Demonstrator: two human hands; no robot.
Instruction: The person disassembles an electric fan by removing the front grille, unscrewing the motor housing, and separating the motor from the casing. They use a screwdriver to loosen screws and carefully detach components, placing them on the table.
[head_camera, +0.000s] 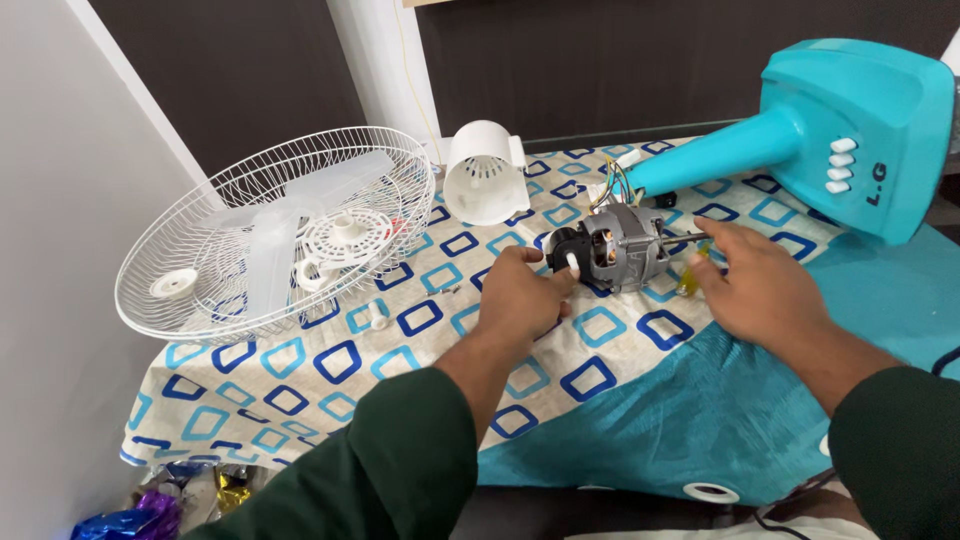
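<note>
patterned tablecloth; left hand fingers pinching fan motor, right hand fingers loosely curled.

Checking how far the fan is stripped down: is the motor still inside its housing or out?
Out. The bare motor lies on the patterned cloth, windings exposed; the white housing cover sits apart behind it.
</note>
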